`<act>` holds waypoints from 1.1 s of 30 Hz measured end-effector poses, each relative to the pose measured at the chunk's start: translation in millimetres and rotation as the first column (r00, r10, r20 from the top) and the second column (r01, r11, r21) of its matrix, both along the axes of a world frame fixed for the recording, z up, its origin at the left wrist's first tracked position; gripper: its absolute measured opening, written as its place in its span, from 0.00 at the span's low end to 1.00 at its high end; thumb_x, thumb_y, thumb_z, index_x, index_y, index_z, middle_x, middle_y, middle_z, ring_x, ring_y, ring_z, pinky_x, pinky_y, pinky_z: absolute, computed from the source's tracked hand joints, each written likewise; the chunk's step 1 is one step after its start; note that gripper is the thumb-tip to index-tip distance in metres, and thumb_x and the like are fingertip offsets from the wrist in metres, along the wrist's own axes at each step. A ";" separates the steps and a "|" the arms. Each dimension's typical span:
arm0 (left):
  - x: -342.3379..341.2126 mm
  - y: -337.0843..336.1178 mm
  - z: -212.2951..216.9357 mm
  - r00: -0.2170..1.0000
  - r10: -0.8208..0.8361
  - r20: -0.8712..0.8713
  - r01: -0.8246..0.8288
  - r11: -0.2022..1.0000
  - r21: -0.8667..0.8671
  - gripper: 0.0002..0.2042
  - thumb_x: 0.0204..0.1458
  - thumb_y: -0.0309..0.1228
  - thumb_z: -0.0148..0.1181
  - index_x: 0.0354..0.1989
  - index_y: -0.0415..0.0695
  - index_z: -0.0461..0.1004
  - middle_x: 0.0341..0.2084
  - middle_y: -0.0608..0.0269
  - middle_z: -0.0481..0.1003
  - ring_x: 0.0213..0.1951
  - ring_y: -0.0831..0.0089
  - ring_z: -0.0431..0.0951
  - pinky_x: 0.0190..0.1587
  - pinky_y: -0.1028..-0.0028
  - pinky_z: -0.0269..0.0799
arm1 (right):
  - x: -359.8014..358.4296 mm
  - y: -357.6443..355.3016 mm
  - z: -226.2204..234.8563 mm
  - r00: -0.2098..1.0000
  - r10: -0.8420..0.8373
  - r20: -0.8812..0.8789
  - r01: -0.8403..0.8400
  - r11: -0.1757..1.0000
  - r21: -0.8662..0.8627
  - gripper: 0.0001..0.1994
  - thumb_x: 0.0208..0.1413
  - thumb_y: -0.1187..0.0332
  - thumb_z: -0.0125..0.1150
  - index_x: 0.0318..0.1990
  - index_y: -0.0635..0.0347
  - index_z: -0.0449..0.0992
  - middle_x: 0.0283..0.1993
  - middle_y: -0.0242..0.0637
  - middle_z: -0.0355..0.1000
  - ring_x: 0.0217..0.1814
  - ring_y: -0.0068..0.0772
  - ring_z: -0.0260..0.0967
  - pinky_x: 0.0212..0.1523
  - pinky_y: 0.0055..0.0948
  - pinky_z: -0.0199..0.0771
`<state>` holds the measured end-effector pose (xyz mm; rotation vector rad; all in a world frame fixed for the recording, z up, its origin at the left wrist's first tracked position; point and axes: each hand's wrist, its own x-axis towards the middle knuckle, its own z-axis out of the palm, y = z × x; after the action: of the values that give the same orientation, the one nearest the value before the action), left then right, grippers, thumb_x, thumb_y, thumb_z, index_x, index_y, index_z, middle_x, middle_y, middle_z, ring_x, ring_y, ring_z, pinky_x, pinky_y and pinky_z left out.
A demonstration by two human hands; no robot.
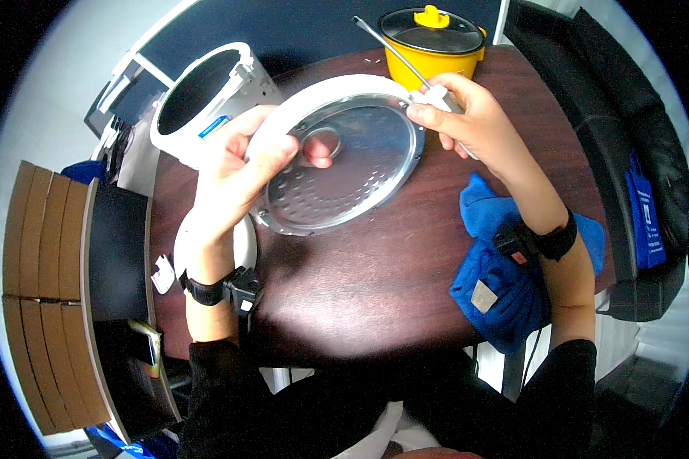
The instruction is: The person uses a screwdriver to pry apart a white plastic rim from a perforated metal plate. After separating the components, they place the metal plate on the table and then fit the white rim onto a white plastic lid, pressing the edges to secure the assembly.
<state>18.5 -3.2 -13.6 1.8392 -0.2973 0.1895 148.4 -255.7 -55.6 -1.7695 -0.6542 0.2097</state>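
A person's left hand (241,164) grips the white rim of a round cooker lid (344,153), thumb hooked through the central hole of its perforated metal inner plate, holding the lid tilted above a dark wooden table (360,283). The right hand (467,115) is closed on a small white cloth or wipe (434,96), pinched between thumb and fingers and pressed to the lid's upper right edge; it also appears to clasp a thin metal tool (394,50) that slants up and away past the fingers, though the grip on it is partly hidden. Both wrists carry black bands.

Just behind the right hand stands a yellow pot (436,57), closed under a glass lid with a yellow knob; what it holds cannot be made out through the glass. To the left, at the table's far corner, the white cooker body (207,99) stands open, its dark cavity showing nothing inside. A white round piece (245,245) lies on the table under the left forearm. A crumpled blue cloth (505,283) lies under the right forearm at the table's right edge. Flat cardboard pieces (42,298) are stacked at far left.
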 end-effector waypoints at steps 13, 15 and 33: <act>2.0 3.2 -0.3 1.000 0.004 -0.015 0.000 0.968 0.252 0.22 0.57 0.41 0.63 0.53 0.37 0.72 0.37 0.63 0.78 0.41 0.78 0.76 0.46 0.76 0.71 | 9.4 2.4 -13.2 0.972 0.065 0.225 -0.056 0.997 -0.044 0.18 0.51 0.50 0.69 0.37 0.57 0.81 0.24 0.24 0.71 0.23 0.13 0.64 0.23 0.15 0.63; -0.2 7.2 0.1 0.999 -0.023 -0.027 0.030 0.958 0.287 0.24 0.55 0.42 0.64 0.55 0.39 0.71 0.38 0.63 0.79 0.40 0.78 0.77 0.45 0.75 0.73 | 5.6 2.6 -10.3 0.984 0.076 0.160 -0.066 0.996 -0.064 0.17 0.52 0.52 0.68 0.38 0.56 0.81 0.24 0.23 0.70 0.23 0.12 0.63 0.22 0.15 0.61; -16.1 21.7 20.0 0.993 -0.035 -0.109 0.096 0.777 0.622 0.13 0.57 0.33 0.61 0.42 0.34 0.74 0.21 0.59 0.75 0.25 0.78 0.72 0.28 0.74 0.67 | 35.4 -23.5 -4.1 0.980 0.193 0.054 -0.162 0.922 -0.352 0.15 0.57 0.52 0.63 0.38 0.55 0.77 0.20 0.22 0.65 0.18 0.11 0.61 0.16 0.15 0.57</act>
<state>2.4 18.5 6.4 2.4920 -0.3918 -0.0594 183.8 -279.2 -59.8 -2.0652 -0.8863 0.3930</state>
